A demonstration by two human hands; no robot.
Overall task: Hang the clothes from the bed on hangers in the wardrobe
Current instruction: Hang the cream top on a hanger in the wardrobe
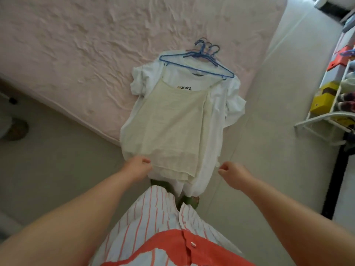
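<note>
A cream camisole top (pixel 172 121) lies on a stack of white shirts (pixel 217 116) at the corner of the bed (pixel 76 45). Its straps sit on a blue hanger (pixel 196 64), one of several blue hangers bunched at the top of the stack. The stack's lower part hangs over the bed's edge. My left hand (pixel 138 166) is closed on the camisole's lower left hem. At the stack's lower right edge, my right hand (pixel 230 170) is curled into a fist; whether it pinches fabric is unclear.
The bed has a wrinkled pink sheet. A white shoe rack (pixel 330 116) with yellow boxes and shoes stands at the right. Pale floor (pixel 269 93) runs between bed and rack. A round object (pixel 15 129) sits on the floor at the far left.
</note>
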